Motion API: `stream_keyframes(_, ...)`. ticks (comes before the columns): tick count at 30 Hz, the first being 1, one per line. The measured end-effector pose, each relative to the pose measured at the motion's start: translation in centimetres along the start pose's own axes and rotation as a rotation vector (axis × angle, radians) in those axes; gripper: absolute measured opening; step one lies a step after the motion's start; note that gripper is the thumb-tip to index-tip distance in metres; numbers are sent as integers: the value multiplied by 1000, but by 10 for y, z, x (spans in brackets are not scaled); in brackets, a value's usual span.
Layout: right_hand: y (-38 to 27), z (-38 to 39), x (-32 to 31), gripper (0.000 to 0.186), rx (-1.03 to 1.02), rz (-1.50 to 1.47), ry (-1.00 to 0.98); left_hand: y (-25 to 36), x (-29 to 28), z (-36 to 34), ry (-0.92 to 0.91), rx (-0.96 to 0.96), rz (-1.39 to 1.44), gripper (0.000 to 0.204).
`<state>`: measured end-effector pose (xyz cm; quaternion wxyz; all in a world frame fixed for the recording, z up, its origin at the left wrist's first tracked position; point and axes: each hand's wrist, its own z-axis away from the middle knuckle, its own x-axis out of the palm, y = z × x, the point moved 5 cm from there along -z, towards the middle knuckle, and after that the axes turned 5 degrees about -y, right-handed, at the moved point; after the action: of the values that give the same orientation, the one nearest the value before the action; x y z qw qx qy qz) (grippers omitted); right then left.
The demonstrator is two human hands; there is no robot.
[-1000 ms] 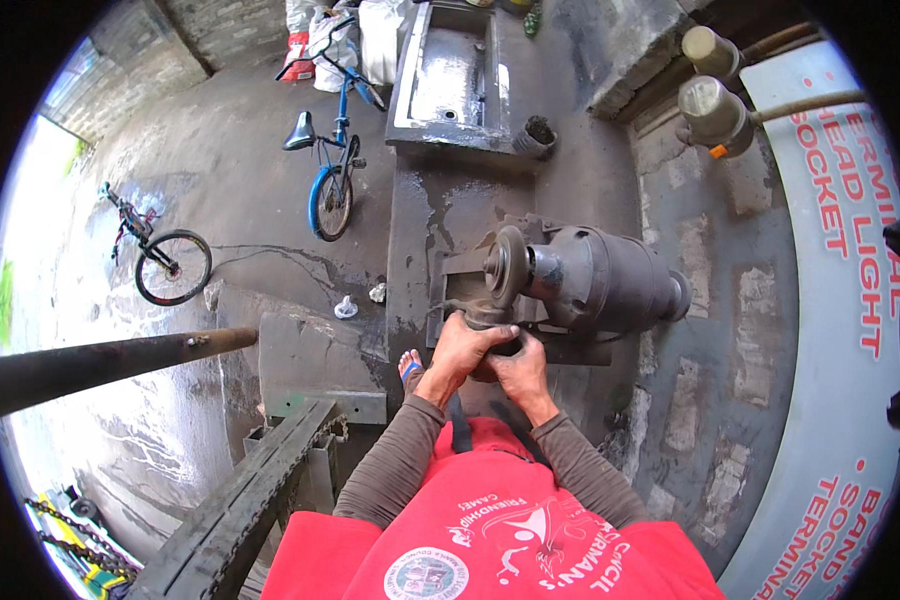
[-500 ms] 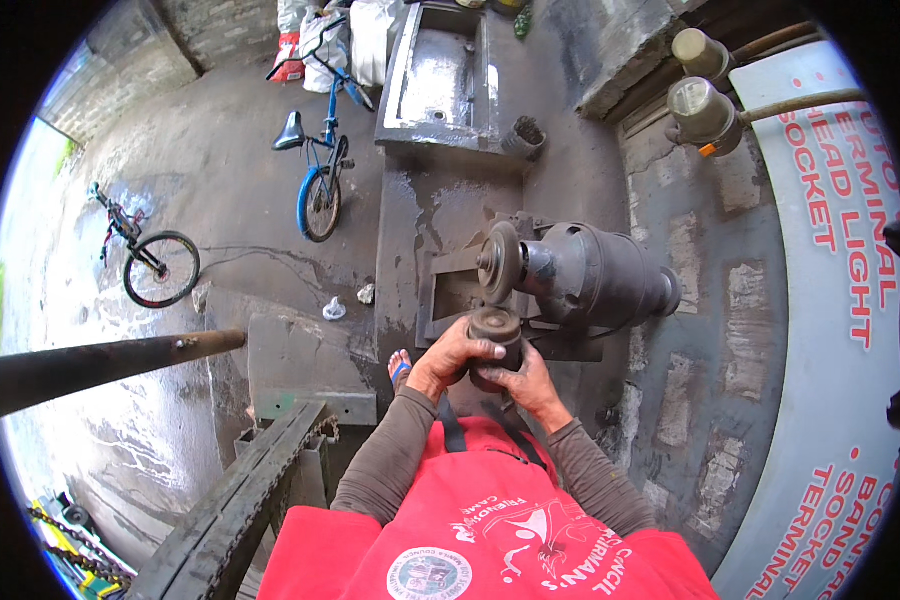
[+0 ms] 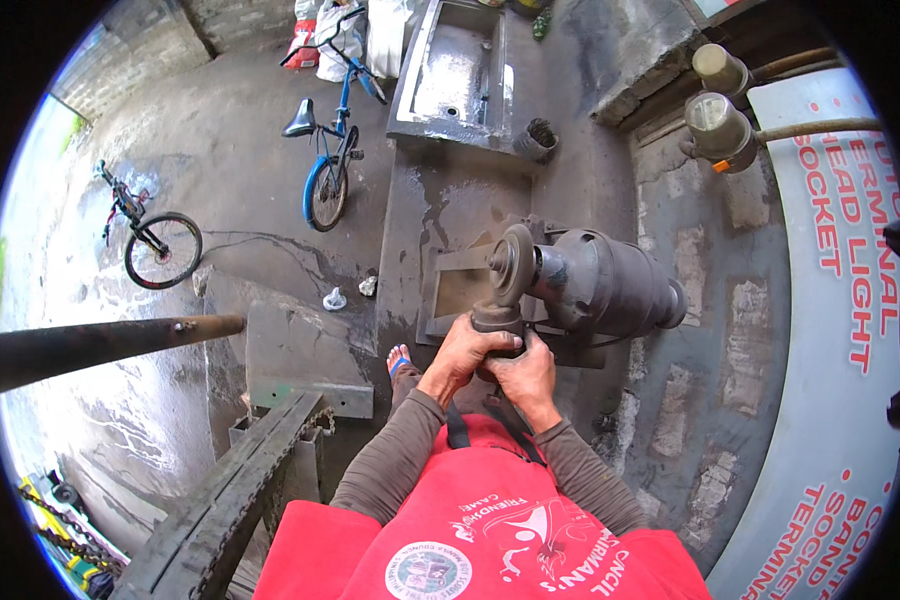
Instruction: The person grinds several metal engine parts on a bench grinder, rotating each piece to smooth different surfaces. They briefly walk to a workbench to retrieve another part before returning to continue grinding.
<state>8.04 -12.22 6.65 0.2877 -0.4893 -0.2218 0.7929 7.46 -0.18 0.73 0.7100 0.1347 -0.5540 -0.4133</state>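
A: What's over on the left?

B: A rusty pole (image 3: 120, 346) cuts in, with a dark bicycle (image 3: 163, 250) on the wet concrete just beyond it. Next along, a blue bicycle (image 3: 328, 185) stands on the same ground.

A: And then?

B: A concrete sink (image 3: 460, 140), farther off, with the person's work nearer to us. Their left hand (image 3: 460, 358) is curled around the left side of a dark metal cylinder (image 3: 497, 319), thumb laid across the near side. I can't see all the fingers.

A: Where's the cylinder, exactly?

B: In front of the person's body, between the two hands, its top right at the lower edge of a round grinding wheel (image 3: 512, 262). From here I can't tell whether they touch.

A: The other hand?

B: The right hand (image 3: 527, 375) is closed around the cylinder's right side, lower down, its fingertips partly hidden.

A: What's the wheel mounted on?

B: The shaft of a grimy electric motor (image 3: 615, 282). Farther right, two round meters (image 3: 718, 125) jut out beside a big grey sign (image 3: 810, 420).
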Motion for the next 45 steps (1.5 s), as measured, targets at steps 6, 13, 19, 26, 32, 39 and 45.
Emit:
stream_keyframes(6, -1, 11, -3, 63, -70, 18, -51, -15, -8, -4, -123, -23, 243, 47)
stream_keyframes(13, 25, -4, -4, 58, -79, -439, -449, -17, -4, 1, -314, -32, 256, 69)
stream_keyframes(19, 22, -11, 2, 54, -105, -312, -253, -4, -6, -1, 11, -47, 8, 49)
stream_keyframes(26, -6, 1, -4, 51, -57, -75, -118, -3, -10, -3, -98, -61, 76, 56)
stream_keyframes(32, -15, 16, -10, 60, -126, 57, -10, -11, -13, -8, -221, -76, 211, 69)
stream_keyframes(39, 21, 9, 4, 65, -155, -606, -365, -19, -11, 1, -392, -30, 224, 81)
stream_keyframes(45, 21, -6, 8, 63, -164, -442, -233, -13, -7, 2, 14, 33, -51, 60)
